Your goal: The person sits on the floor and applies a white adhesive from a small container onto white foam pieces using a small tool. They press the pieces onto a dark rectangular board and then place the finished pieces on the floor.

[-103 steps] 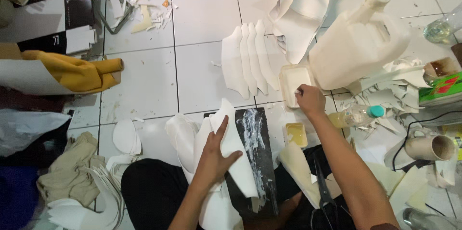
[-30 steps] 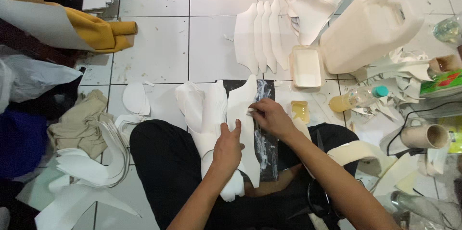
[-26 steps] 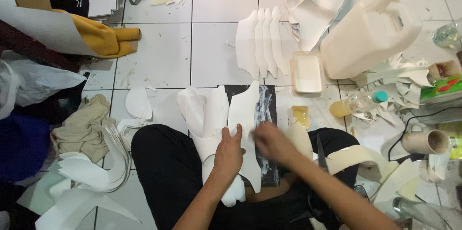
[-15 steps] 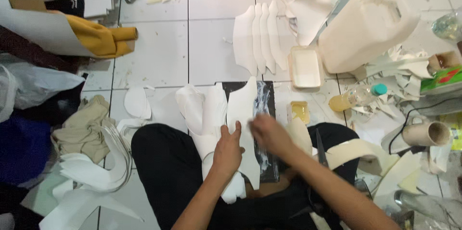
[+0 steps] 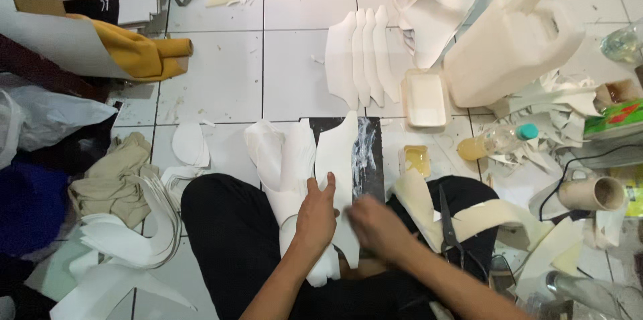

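Low in the frame's centre, left hand (image 5: 316, 216) presses flat, fingers spread, on white cut piece (image 5: 337, 159) while blurred right hand (image 5: 378, 226), grip unreadable, apparently smears it.

A: The light is even and soft from above, the white floor tiles (image 5: 221, 85) look bright, with only weak shadows.

B: Yes, but the right hand (image 5: 378, 226) is motion-blurred, and the left corners are dark.
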